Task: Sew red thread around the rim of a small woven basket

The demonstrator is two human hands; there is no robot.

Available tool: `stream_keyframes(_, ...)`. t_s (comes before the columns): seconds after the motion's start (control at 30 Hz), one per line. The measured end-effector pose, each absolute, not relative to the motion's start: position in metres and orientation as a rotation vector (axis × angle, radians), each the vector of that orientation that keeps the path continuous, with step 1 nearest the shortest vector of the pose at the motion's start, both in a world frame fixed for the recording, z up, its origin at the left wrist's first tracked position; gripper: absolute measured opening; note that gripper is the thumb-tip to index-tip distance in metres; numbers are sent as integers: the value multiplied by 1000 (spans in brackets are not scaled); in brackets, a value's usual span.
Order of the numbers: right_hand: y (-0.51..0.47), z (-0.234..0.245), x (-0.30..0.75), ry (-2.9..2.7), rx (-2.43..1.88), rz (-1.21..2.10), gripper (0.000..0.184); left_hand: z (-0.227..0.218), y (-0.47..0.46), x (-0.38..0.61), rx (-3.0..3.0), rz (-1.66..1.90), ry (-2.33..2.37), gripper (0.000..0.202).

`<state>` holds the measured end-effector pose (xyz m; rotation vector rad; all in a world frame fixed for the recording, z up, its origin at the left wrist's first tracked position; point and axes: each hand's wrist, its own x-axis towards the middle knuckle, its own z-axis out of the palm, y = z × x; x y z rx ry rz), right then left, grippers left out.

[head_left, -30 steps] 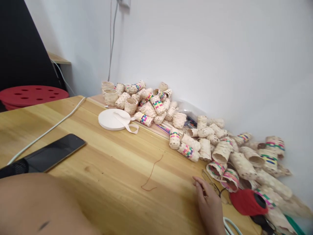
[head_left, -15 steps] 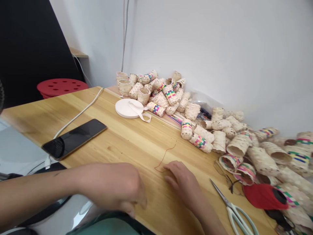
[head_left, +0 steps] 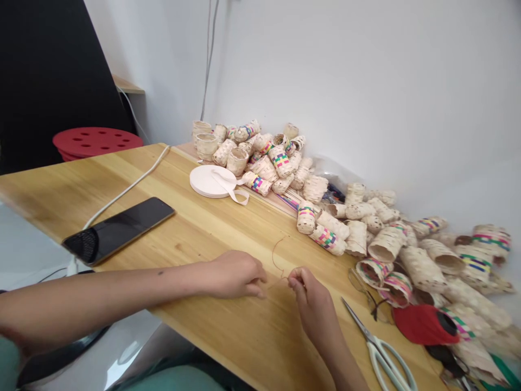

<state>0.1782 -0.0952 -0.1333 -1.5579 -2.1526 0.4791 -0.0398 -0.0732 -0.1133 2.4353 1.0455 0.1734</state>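
Your left hand (head_left: pixel 234 274) has come in beside the right hand (head_left: pixel 309 296); both now pinch the thread (head_left: pixel 279 260), fingers clamped on it, near the scissors (head_left: pixel 376 342). Half a second ago it lay loose on the table (head_left: pixel 203 233). Handling has begun.

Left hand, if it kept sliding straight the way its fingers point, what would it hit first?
The left hand points right along the table, so it would most likely meet the right hand first, where both pinch the reddish thread. Depth is hard to judge.
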Motion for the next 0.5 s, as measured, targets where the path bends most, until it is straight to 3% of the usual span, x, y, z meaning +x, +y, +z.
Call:
stream_keyframes(0.17, -94, -121, 185, -1963, -1549, 693, 19, -125, -54, 0, 2433, 172, 1105, 30)
stream_keyframes(0.27, -93, -118, 188, -1869, -1547, 741, 22, -130, -47, 18, 2364, 208, 1119, 25)
stream_keyframes(0.5, -134, -108, 229, -1485, -1446, 566, 23, -139, -37, 28, 2297, 248, 1114, 30)
